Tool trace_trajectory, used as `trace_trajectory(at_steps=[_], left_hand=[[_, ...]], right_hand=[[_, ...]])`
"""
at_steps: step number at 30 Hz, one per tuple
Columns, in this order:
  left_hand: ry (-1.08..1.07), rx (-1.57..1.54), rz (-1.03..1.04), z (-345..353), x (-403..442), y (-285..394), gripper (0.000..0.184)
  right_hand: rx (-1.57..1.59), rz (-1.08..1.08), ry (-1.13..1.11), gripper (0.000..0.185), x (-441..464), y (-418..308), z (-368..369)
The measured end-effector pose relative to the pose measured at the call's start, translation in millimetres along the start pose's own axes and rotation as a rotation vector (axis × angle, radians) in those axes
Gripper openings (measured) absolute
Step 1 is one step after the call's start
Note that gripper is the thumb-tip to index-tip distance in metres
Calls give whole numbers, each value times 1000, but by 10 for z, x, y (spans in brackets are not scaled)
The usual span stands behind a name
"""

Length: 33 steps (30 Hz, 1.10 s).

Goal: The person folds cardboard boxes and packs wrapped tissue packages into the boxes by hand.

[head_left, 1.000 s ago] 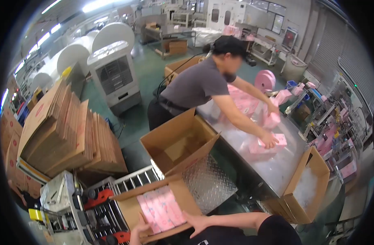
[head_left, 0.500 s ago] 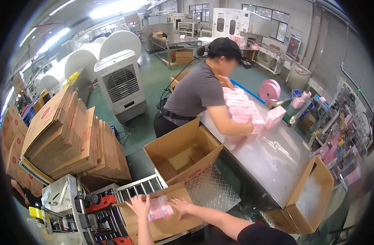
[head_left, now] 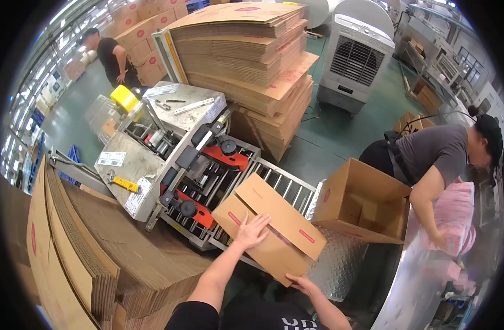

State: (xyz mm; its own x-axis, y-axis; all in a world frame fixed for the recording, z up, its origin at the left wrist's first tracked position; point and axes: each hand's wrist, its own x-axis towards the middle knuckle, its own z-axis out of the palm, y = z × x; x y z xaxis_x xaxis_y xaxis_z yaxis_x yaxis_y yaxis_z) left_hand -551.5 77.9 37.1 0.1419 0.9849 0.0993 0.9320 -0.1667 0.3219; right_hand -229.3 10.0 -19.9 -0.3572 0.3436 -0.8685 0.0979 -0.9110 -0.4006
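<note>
A cardboard box (head_left: pixel 288 219) sits tilted in my view on the roller conveyor (head_left: pixel 288 184). Its two long top flaps are folded down, with a narrow gap between them where a strip of pinkish contents shows. My left hand (head_left: pixel 253 231) lies flat on the near flap, fingers spread. At the box's near right corner, my right hand (head_left: pixel 303 284) touches the edge with its fingers stretched out. Just left of the box is a taping machine (head_left: pixel 200 170) with red guide arms and black rollers.
An open cardboard box (head_left: pixel 367 203) stands to the right, beside a co-worker (head_left: pixel 428 154) handling pink packs (head_left: pixel 453 217) at a metal table. Stacked flat cartons (head_left: pixel 241 60) rise behind the machine; more flat cartons (head_left: pixel 125 258) stand at left. An air cooler (head_left: pixel 354 60) and another person (head_left: pixel 111 58) are farther back.
My view has swung left toward the machine. The box's long flaps, open before with pink packs showing, are now folded over. My left hand has moved onto a flap, my right to the corner.
</note>
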Motion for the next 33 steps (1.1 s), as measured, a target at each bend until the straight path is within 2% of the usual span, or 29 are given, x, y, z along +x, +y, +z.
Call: trace_trajectory(at_steps=[2, 4, 7, 9, 10, 12, 13, 14, 15, 16, 18, 19, 20, 22, 24, 25, 26, 27, 28, 30, 31, 32, 33], left_hand=[[17, -44, -28, -27, 63, -297, 55], [92, 22, -100, -37, 172, -589, 54], [109, 1, -222, -233, 437, -944, 53], [120, -15, -300, -336, 430, -1114, 52], [135, -49, -275, -384, 383, -1221, 52], [313, -290, -299, -184, 380, -1514, 48], [375, -390, -235, -18, 371, -1759, 47], [401, -195, -282, -77, 334, -1749, 49], [327, -188, -411, -28, 341, -1809, 53], [340, -222, -418, -247, 321, -1606, 55], [303, -400, -437, -241, 218, -1520, 58], [405, -476, -407, -114, 148, -1465, 48], [413, -479, -397, -194, 72, -1284, 48], [325, -513, -394, -582, -336, -682, 35], [380, -511, -395, -925, -656, -171, 25], [516, -432, -315, -1083, -816, 65, 20], [469, -332, -277, -1349, -1059, 235, 23], [587, -195, -148, -1928, -1198, 783, 23], [640, 45, -60, -2219, -1382, 936, 25], [860, 410, 30, -2954, -1689, 1478, 26], [960, 760, 43, -3350, -1853, 1797, 28], [978, 872, 2, -3714, -2035, 2084, 28], [1173, 1187, -7, -3935, -2165, 2153, 24]], right_hand=[[-15, 43, -41, 75, 196, -32, 117], [-90, -168, 74, 77, 342, -376, 325], [-67, -202, 121, 81, 420, -852, 570], [-128, -303, -75, 82, 448, -1047, 718], [-326, -383, -132, 83, 505, -1037, 817], [-266, -408, -222, 84, 436, -1034, 1070], [-241, -369, -377, 87, 736, -903, 1095], [-119, -382, -376, 92, 884, -704, 1151], [-75, -364, -350, 91, 425, -883, 1392], [-115, -353, -454, 90, 193, -934, 1503], [-1010, -715, -667, 68, 884, -662, 1558], [-568, -452, -584, 59, 379, -583, 1620], [-830, -577, -611, 59, 440, -457, 1658], [-1317, -703, -527, 56, 510, -178, 1573], [-1681, -571, -190, 43, 27, -57, 1294], [-1976, -609, -271, 42, 88, 35, 1023], [-1965, -518, -229, 34, -262, -21, 817], [-1773, -507, -172, 31, -175, 194, 454], [-1650, -494, -133, 32, -460, 217, 178], [-1661, -361, -109, 44, -570, 439, -484], [-1617, -355, -93, 56, -764, 524, -805], [-1623, -317, -42, 61, -968, 593, -1101], [-1612, -299, 5, 59, -1170, 698, -1382]])
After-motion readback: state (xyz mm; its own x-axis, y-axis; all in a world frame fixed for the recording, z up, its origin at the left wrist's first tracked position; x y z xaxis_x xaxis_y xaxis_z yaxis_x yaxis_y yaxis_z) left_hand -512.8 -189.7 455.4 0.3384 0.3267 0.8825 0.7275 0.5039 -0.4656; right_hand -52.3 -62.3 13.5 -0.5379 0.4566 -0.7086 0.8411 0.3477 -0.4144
